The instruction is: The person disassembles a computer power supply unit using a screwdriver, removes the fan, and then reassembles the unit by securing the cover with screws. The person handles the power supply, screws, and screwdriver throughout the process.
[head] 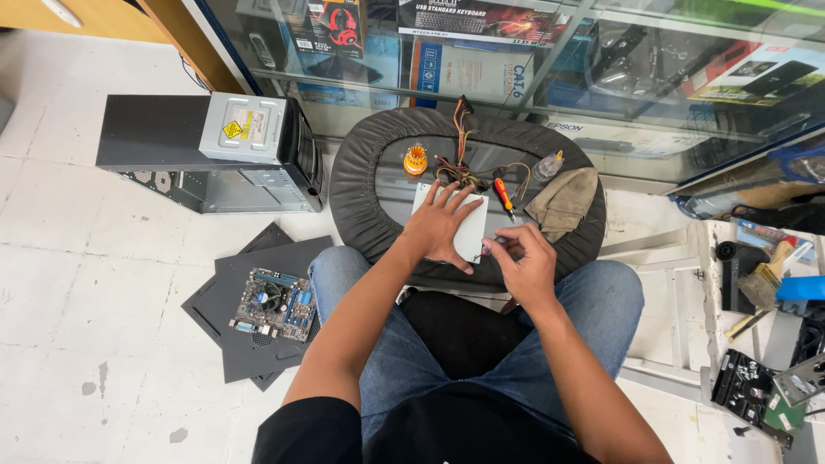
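Note:
A pale grey metal box with a bundle of coloured wires (461, 163) lies on a round black stool (357, 198) in front of my knees. My left hand (441, 225) rests flat on the box (475, 232), fingers spread. My right hand (521, 259) hovers at the box's near right corner, fingertips pinched on something small that I cannot make out. A red-handled screwdriver (504, 197) lies just right of the box.
On the stool sit an orange bit holder (415, 159), a small clear bottle (547, 166) and a tan cloth (565, 201). An open computer case (206, 153) stands left; a motherboard (275, 303) lies on dark panels on the floor. A glass display cabinet (533, 69) is behind; parts clutter the right.

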